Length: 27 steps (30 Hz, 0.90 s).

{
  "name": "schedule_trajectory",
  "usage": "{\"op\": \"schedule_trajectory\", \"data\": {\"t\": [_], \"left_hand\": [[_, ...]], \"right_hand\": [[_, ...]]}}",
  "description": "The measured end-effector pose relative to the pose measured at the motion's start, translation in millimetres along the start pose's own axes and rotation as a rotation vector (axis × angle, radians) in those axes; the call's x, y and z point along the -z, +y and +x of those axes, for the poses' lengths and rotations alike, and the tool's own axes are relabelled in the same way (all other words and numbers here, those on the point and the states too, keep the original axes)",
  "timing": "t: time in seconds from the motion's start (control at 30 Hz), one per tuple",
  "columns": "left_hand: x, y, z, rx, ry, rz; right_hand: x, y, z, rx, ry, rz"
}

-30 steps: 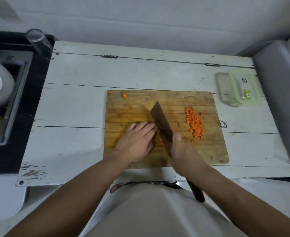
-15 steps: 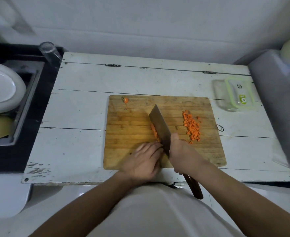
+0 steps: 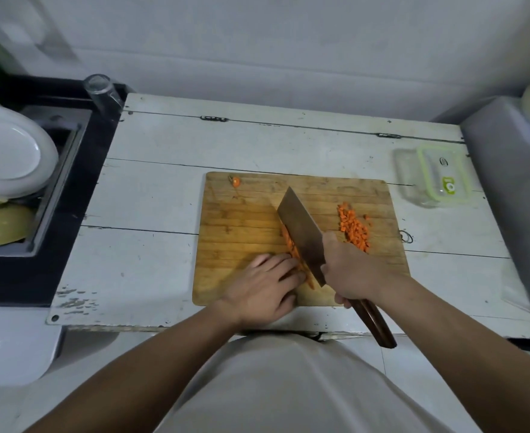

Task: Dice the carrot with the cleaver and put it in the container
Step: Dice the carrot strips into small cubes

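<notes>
A wooden cutting board (image 3: 245, 220) lies on the white table. My right hand (image 3: 349, 270) grips the cleaver (image 3: 301, 235) by its dark handle, blade edge down on the board. Orange carrot strips (image 3: 290, 245) lie along the blade's left side. My left hand (image 3: 265, 287) presses down on their near end with curled fingers. A heap of diced carrot (image 3: 354, 229) sits on the board to the right of the blade. A carrot end (image 3: 236, 181) lies at the board's far left corner. The clear container with its green-rimmed lid (image 3: 435, 176) stands to the right.
A sink (image 3: 54, 182) with a white plate (image 3: 10, 151) and a yellow dish is at the left, a glass (image 3: 101, 92) behind it. A grey bin-like object (image 3: 513, 189) stands at the right edge. A small wire ring (image 3: 406, 236) lies beside the board.
Both hands have shifted toward the board's near edge along the carrot strips, the left hand sliding back as the cleaver follows. The camera view has also moved slightly.
</notes>
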<state>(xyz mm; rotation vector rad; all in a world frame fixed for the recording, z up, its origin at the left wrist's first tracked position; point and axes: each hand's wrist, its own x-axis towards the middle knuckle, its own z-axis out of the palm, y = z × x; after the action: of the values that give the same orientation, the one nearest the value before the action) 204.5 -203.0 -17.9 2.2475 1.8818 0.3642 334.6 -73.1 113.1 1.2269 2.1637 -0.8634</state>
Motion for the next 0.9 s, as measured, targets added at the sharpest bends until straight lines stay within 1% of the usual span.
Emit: {"op": "schedule_trajectory", "data": {"t": [0.17,0.33,0.5,0.67,0.9], "left_hand": [[-3,7,1,0.025,-0.024,0.007],[-4,-1,-11,-0.017,-0.021,-0.046],[-3,-7,-20,-0.003,-0.004,-0.057],[0,-4,-18,0.069,-0.011,-0.085],[1,-2,-11,0.114,-0.070,-0.053]], "right_hand": [[0,-1,-1,-0.011,0.011,0.005],[-11,1,0,-0.005,0.051,0.017],[-24,0,-1,0.006,0.092,0.024],[-32,0,0,0.005,0.133,0.000],[-50,5,5,0.056,0.265,-0.051]]}}
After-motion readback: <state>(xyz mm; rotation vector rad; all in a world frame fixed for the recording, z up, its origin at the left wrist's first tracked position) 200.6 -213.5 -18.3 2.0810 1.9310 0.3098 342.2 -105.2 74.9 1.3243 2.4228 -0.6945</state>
